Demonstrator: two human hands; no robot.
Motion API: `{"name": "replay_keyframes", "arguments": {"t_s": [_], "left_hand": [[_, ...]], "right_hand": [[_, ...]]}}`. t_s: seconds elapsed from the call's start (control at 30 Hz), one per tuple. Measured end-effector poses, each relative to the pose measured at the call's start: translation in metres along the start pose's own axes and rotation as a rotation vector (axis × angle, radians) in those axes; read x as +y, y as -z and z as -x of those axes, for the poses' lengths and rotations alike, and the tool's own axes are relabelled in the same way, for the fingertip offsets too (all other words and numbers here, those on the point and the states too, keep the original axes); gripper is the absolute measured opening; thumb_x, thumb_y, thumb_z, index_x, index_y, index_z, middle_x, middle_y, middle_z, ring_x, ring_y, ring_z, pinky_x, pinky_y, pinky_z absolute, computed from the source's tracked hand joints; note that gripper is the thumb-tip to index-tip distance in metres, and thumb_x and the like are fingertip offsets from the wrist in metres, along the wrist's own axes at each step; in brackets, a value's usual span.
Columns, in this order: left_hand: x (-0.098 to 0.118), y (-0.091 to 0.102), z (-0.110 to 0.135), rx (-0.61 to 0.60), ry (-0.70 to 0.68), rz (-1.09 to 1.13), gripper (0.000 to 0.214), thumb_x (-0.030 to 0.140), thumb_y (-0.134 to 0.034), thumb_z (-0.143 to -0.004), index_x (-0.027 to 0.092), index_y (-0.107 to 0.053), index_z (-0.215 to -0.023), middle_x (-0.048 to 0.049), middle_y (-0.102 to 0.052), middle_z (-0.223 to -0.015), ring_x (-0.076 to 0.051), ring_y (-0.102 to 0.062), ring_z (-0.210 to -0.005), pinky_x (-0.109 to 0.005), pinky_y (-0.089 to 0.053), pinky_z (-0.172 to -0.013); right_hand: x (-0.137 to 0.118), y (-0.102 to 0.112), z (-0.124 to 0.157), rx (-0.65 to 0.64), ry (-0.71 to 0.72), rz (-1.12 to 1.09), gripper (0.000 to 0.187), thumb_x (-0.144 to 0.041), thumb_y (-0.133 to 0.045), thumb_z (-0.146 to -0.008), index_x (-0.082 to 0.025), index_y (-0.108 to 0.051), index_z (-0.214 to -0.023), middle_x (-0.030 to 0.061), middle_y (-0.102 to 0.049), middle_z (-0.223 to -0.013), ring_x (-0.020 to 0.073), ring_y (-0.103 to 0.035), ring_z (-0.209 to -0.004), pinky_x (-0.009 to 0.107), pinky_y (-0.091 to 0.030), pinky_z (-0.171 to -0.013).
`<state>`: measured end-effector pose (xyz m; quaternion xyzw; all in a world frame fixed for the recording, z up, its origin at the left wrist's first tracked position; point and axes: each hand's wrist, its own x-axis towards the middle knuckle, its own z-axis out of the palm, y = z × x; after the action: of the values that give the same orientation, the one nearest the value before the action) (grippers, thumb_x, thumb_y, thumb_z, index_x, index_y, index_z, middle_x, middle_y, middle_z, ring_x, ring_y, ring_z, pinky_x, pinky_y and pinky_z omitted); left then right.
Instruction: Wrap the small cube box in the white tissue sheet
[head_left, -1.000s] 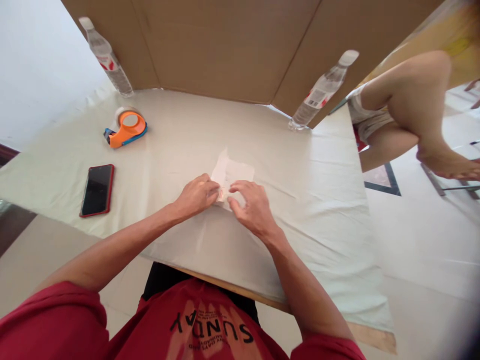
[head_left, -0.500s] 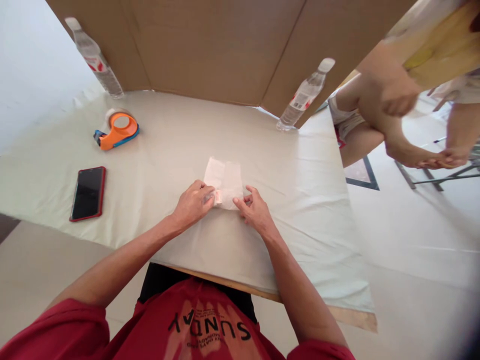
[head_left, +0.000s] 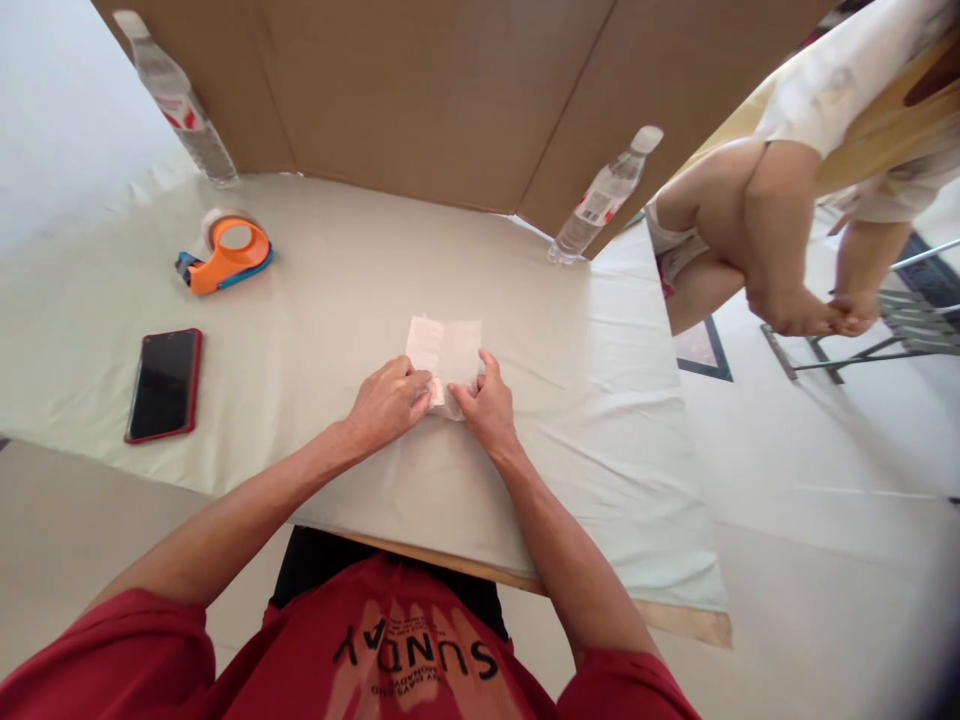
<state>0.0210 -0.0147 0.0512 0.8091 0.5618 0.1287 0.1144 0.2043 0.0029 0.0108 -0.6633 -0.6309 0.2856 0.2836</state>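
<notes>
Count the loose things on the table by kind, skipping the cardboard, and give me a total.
Bottles: 2
Tape dispenser: 1
Phone: 1
Paper: 1
Total: 5

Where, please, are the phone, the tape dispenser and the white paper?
phone point(head_left: 163, 384), head view, middle of its dark screen.
tape dispenser point(head_left: 222, 270), head view, its orange body.
white paper point(head_left: 444, 345), head view, its bare upper half.
</notes>
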Motion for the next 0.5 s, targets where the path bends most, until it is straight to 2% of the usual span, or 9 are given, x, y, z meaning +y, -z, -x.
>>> {"name": "replay_keyframes", "arguments": {"t_s": [0.1,0.23,0.37,0.5], "left_hand": [[0.002,0.004,-0.004,-0.064,-0.038,-0.006,0.024,0.021,-0.051,-0.095,0.021,-0.072,-0.107,-0.0085,-0.061,-0.094,-0.020,-0.059,-0.086,-0.028,-0.042,-0.069],[0.004,0.009,-0.009,-0.147,-0.104,-0.034,0.027,0.023,-0.047,-0.098,0.020,-0.074,-0.101,-0.0088,-0.061,-0.091,-0.020,-0.059,-0.082,-0.028,-0.041,-0.066],[0.003,0.010,-0.013,-0.187,-0.128,-0.042,0.027,0.024,-0.049,-0.097,0.019,-0.074,-0.104,-0.0096,-0.063,-0.092,-0.021,-0.060,-0.081,-0.029,-0.042,-0.066],[-0.001,0.006,-0.015,-0.175,-0.144,-0.014,0.026,0.022,-0.048,-0.096,0.018,-0.074,-0.100,-0.0096,-0.064,-0.091,-0.021,-0.062,-0.079,-0.030,-0.045,-0.068]], "right_hand": [[-0.002,-0.002,0.001,0.015,0.030,0.056,0.075,-0.034,-0.053,-0.080,-0.009,-0.037,-0.148,-0.0025,-0.058,-0.068,0.0194,-0.055,-0.065,0.030,-0.040,-0.066],[-0.005,-0.002,0.000,0.031,0.038,0.049,0.074,-0.031,-0.052,-0.078,-0.008,-0.039,-0.147,-0.0040,-0.055,-0.066,0.0182,-0.054,-0.064,0.030,-0.040,-0.067],[-0.007,0.000,-0.002,0.008,-0.041,-0.257,0.077,-0.036,-0.060,-0.076,-0.010,-0.040,-0.146,-0.0069,-0.050,-0.061,0.0168,-0.050,-0.058,0.030,-0.043,-0.062],[-0.013,-0.001,-0.001,-0.078,-0.148,-0.557,0.085,-0.041,-0.065,-0.076,-0.011,-0.033,-0.149,-0.0043,-0.054,-0.066,0.0166,-0.049,-0.054,0.030,-0.045,-0.051]]}}
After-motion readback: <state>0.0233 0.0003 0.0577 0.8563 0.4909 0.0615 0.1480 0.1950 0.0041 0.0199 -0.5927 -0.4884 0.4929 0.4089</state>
